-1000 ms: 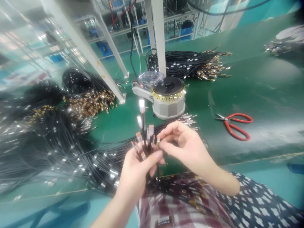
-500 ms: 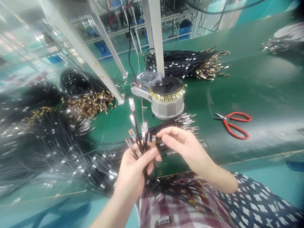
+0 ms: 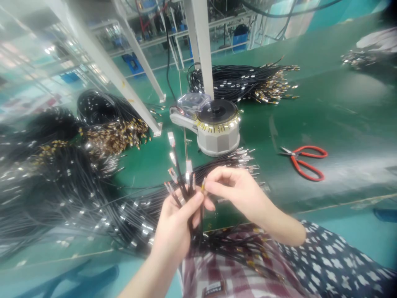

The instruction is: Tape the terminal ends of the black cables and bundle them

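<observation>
My left hand (image 3: 178, 215) is closed round several black cables (image 3: 182, 190), whose ends with pale and reddish labels fan upward above the fingers. To its right, my right hand (image 3: 231, 186) pinches, thumb against forefinger, the tip of one cable (image 3: 203, 184) with a yellow band on it. That cable runs down past my left fingertips. Lower parts of the bundle hang over my lap. Behind the hands stands a round tape dispenser (image 3: 218, 128) with a black top and yellow tape pieces round its rim.
Red-handled snips (image 3: 307, 161) lie at the right on the green table (image 3: 310, 107). Black cable bundles are heaped at the left (image 3: 114, 132) and at the back (image 3: 242, 82). More cables lie just behind my hands. White metal posts (image 3: 203, 45) rise from the table.
My right hand has moved slightly left, and its thumb and forefinger have closed on the end of one cable. The left hand stays round the bundle.
</observation>
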Demonstrator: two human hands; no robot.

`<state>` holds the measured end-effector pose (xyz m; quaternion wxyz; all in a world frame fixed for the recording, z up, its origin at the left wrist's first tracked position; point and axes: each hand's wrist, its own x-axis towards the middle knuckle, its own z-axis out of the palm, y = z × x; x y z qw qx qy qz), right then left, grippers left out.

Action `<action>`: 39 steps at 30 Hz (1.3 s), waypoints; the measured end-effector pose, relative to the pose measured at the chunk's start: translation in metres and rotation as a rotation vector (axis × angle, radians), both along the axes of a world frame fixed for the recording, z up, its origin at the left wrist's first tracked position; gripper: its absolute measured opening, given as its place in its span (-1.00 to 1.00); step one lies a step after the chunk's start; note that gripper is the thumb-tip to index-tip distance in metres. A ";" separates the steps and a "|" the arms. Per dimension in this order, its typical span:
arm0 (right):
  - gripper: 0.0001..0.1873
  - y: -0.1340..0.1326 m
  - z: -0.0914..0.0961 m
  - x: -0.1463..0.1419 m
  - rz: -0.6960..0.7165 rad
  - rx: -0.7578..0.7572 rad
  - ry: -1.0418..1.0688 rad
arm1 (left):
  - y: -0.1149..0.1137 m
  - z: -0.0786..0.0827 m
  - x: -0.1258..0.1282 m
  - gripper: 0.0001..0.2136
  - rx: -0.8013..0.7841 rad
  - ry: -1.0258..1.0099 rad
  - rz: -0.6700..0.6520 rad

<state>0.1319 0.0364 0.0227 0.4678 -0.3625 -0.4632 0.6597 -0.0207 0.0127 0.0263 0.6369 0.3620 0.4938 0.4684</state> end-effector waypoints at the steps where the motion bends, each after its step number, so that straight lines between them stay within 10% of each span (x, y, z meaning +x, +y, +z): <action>1: -0.79 0.000 0.000 0.000 0.013 -0.006 0.017 | 0.000 -0.001 0.000 -0.83 -0.004 -0.010 -0.012; 22: -0.83 -0.007 -0.004 -0.010 -0.233 0.103 -0.130 | 0.004 -0.005 0.002 -0.80 0.007 0.052 -0.006; 32: -0.82 0.007 -0.009 -0.001 0.149 -0.109 0.260 | 0.003 -0.002 0.000 -0.83 -0.002 0.021 -0.131; 39: -0.88 0.011 -0.013 0.001 0.088 -0.008 0.156 | 0.011 -0.002 -0.008 -0.79 -0.174 -0.162 -0.208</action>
